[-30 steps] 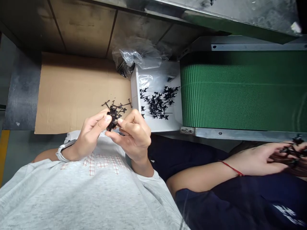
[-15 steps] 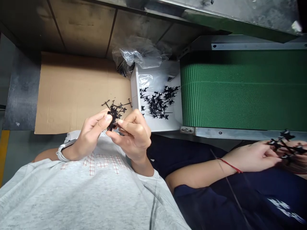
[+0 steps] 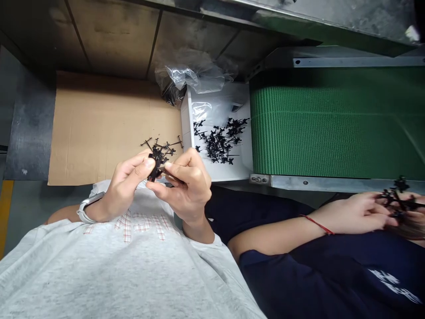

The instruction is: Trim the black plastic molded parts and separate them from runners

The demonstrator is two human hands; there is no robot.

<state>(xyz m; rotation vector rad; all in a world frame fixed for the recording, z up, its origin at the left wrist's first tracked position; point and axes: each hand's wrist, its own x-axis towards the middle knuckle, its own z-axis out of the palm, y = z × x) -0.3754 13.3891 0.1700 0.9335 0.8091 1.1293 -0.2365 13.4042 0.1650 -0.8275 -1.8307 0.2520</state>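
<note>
My left hand and my right hand meet in front of my chest, both pinched on one small black plastic sprue with branching arms. The left thumb and forefinger press it from the left, the right fingertips from the right. A watch sits on my left wrist. Just beyond the hands, several loose black sprue pieces lie on a brown cardboard sheet.
A white tray holds a heap of black parts, with a clear plastic bag behind it. A green conveyor belt runs to the right. A co-worker's hand in dark blue clothing holds another black sprue at far right.
My hands stay almost still on the sprue; the right fingers shifted slightly around it. The co-worker's hand at right lifted its sprue a little.
</note>
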